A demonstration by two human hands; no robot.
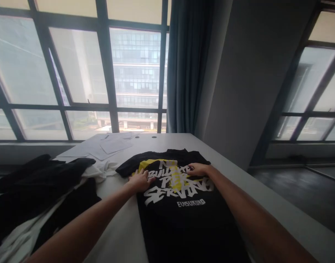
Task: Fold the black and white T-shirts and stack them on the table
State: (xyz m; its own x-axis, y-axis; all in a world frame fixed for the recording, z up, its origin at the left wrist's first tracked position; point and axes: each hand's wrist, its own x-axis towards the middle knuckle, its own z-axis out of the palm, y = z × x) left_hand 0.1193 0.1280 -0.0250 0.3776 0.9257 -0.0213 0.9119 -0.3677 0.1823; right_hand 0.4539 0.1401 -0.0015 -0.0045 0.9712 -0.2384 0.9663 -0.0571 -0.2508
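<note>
A black T-shirt (181,215) with white and yellow lettering lies spread flat, print up, on a white table (120,230), its collar pointing away from me. My left hand (140,180) rests palm down on the shirt's left edge beside the print, fingers apart. My right hand (198,169) lies flat on the upper right of the print, fingers pointing left. Neither hand grips the cloth as far as I can see.
A heap of black and white clothes (38,193) fills the table's left side. Loose white papers (107,145) lie at the far end near the window. A grey-blue curtain (185,65) hangs behind. The table's right edge drops to a dark floor (301,190).
</note>
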